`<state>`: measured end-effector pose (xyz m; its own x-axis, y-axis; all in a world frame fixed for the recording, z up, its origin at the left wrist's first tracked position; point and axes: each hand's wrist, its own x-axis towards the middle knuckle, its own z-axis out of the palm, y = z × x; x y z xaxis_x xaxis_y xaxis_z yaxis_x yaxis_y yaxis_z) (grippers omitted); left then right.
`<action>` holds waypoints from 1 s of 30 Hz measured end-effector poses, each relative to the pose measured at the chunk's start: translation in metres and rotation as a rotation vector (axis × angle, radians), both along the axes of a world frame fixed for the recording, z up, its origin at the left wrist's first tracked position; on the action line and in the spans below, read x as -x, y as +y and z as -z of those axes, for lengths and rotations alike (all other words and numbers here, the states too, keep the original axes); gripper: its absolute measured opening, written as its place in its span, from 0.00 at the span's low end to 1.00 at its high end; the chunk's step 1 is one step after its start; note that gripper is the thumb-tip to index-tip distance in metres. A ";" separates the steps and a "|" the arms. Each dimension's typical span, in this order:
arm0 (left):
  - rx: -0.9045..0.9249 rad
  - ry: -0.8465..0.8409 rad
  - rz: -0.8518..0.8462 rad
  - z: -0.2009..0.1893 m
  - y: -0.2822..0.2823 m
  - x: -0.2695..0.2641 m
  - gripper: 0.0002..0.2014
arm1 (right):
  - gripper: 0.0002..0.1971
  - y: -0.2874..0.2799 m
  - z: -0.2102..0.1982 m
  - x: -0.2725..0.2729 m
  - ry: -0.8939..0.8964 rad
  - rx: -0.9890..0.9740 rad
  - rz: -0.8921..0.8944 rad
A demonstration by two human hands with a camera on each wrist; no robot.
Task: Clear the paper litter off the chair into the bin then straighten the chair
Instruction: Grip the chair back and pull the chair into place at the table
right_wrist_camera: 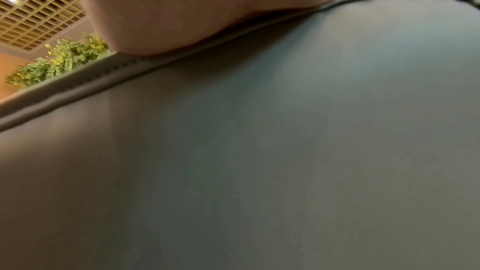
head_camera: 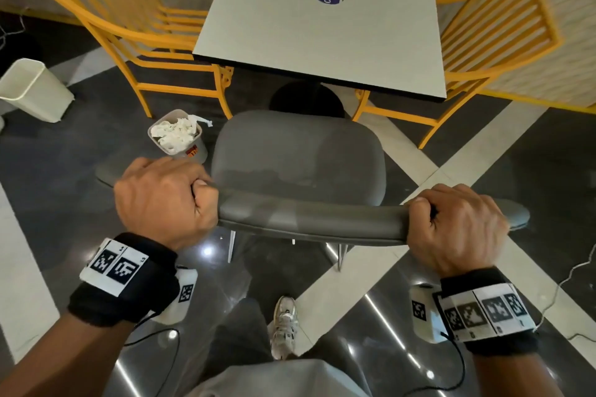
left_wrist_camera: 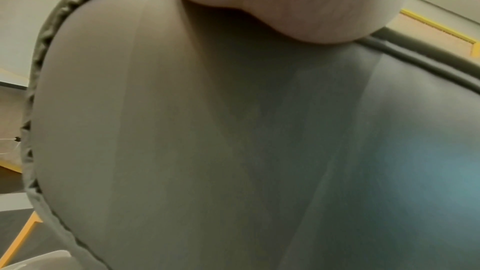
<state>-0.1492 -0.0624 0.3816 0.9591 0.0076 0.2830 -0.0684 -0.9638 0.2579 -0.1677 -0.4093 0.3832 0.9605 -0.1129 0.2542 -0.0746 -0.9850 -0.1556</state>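
The left hand (head_camera: 164,200) and right hand (head_camera: 458,232) each curl over the top edge of the grey chair (head_camera: 300,155) backrest, one near each end. That wide two-handed hold looks meant to give leverage for turning or sliding the chair squarely. Both wrist views show only palm pressed on grey upholstery. The backrest's long axis runs across the lower middle of the frame, dipping slightly to the right; the seat points up the frame toward the table (head_camera: 322,26), its front edge just under the table's near edge. The seat shows no paper; the bin (head_camera: 175,137), left of the seat, holds crumpled white paper.
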 end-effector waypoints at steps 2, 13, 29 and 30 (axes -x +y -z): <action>-0.012 0.012 0.003 0.001 -0.003 -0.017 0.14 | 0.17 -0.004 0.000 -0.018 0.028 -0.011 -0.004; -0.002 -0.011 0.026 -0.004 0.004 -0.097 0.12 | 0.15 0.007 -0.003 -0.084 0.011 -0.004 0.025; -0.051 -0.122 0.048 0.005 0.010 -0.148 0.11 | 0.17 0.009 0.002 -0.155 -0.036 -0.002 0.020; -0.051 -0.121 0.042 0.006 0.011 -0.150 0.11 | 0.17 0.010 0.002 -0.156 -0.040 -0.004 0.020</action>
<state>0.0005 -0.0511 0.3756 0.9171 -0.0487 0.3956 -0.1362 -0.9711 0.1962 -0.0118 -0.3996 0.3807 0.9473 -0.1331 0.2915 -0.0881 -0.9827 -0.1627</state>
